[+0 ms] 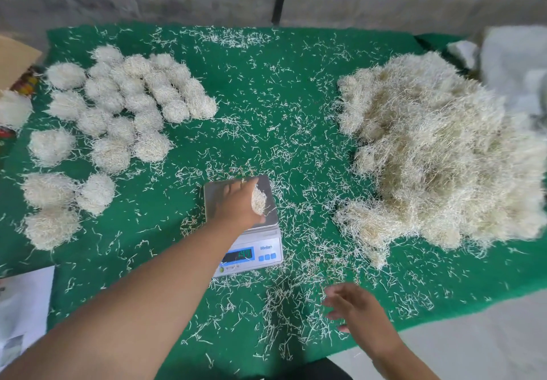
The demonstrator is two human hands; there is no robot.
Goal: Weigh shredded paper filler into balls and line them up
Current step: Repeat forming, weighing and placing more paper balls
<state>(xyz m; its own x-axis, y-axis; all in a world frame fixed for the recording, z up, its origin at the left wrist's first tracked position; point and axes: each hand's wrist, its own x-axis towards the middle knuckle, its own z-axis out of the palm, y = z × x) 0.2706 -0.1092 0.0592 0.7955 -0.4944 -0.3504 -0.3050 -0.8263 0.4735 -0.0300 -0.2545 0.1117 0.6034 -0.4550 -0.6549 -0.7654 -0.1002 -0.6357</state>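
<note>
Paper wad (258,200) in left hand (239,202) over scale (266,199)

L arm stretched fwd, left hand (241,202) curled gripping; right hand (353,305) low, fingers loosely spread.

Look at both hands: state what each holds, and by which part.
The left hand grips a small wad of shredded paper around its body over the scale. The right hand holds nothing.

The left hand (241,202) holds a wad (258,200) of shreds over the scale (245,225). The right hand (359,310) hovers with loose fingers above the green surface (266,98). Balls (130,104) sit left, the pile (438,148) right.
</note>
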